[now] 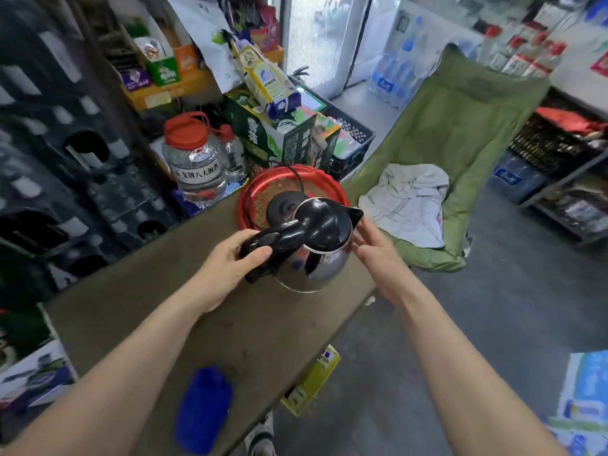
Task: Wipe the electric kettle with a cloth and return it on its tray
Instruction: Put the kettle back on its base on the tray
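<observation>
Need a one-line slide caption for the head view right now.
Left hand lifts the steel electric kettle by its handle above the red tray; open right hand beside it.

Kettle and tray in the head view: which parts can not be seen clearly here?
- Kettle: far side hidden by its own body; handle partly covered by the left hand.
- Red tray: near part hidden behind the kettle.
- Right hand: contact with the kettle is unclear.
- Blue object: blurred.
</observation>
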